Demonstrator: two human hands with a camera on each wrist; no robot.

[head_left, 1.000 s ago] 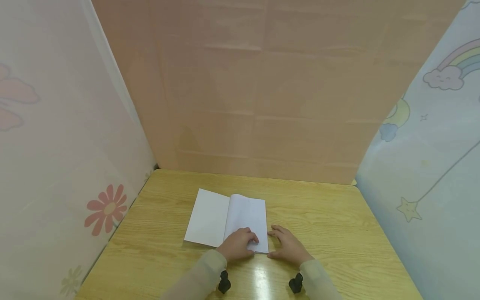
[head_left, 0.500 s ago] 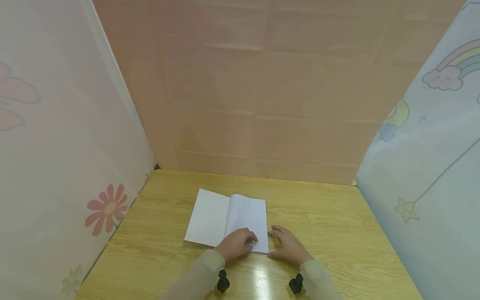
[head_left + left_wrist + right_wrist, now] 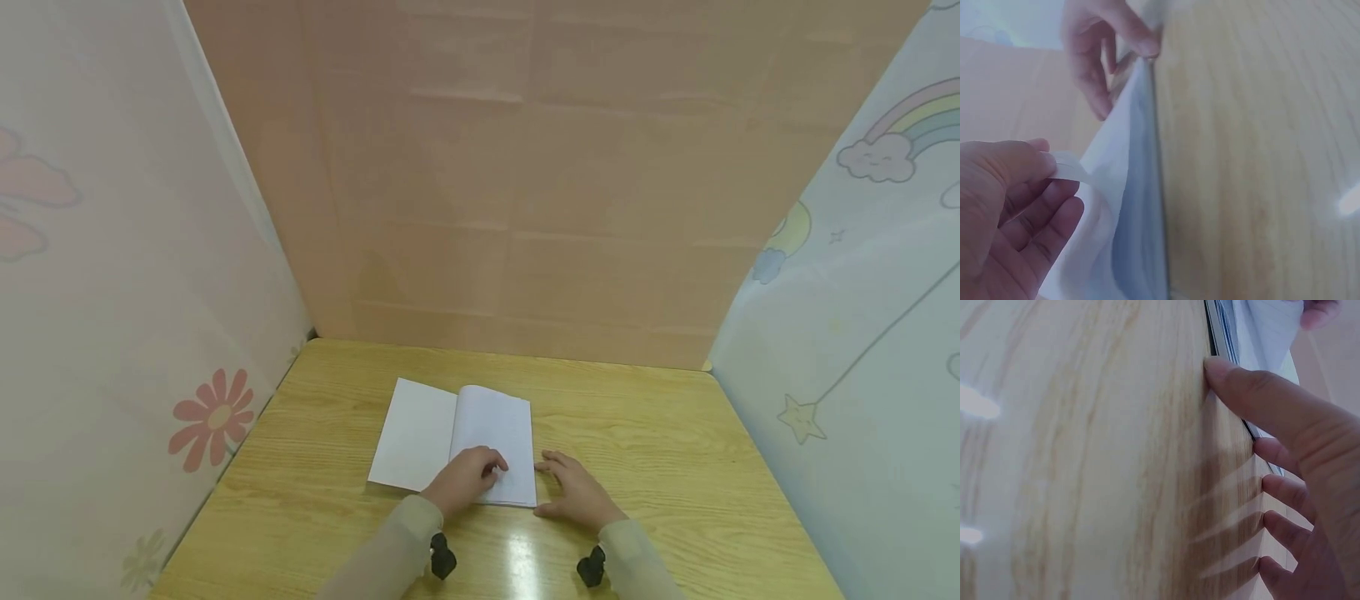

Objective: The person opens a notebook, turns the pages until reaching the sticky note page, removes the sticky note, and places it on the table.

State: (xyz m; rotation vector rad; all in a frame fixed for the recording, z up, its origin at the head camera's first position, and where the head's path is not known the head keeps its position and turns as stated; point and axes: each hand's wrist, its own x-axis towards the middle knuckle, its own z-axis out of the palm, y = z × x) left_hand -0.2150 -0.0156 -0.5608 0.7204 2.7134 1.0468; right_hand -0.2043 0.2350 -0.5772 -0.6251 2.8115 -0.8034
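Observation:
An open notebook (image 3: 416, 435) lies on the wooden table, its left side flat and white, the thicker stack of pages (image 3: 491, 421) on the right. My left hand (image 3: 465, 479) is over the lower part of that stack. In the left wrist view, its thumb and fingers pinch a lifted white page (image 3: 1102, 162), which bows up from the sheets below. At the lower right corner, my right hand (image 3: 579, 493) rests beside the notebook. The right wrist view shows its thumb (image 3: 1254, 387) touching the notebook's edge, with the other fingers spread, tips down on the table.
The wooden table (image 3: 645, 433) extends around the notebook on all sides. A brown sheet (image 3: 510, 183) hangs behind its far edge. Patterned cloths flank the left (image 3: 112, 333) and right (image 3: 885, 350) sides. Dark wrist mounts (image 3: 442, 557) sit under both sleeves.
My left hand has moved slightly up and left over the pages, and the page in its fingers is raised a little. The right hand has stayed in place.

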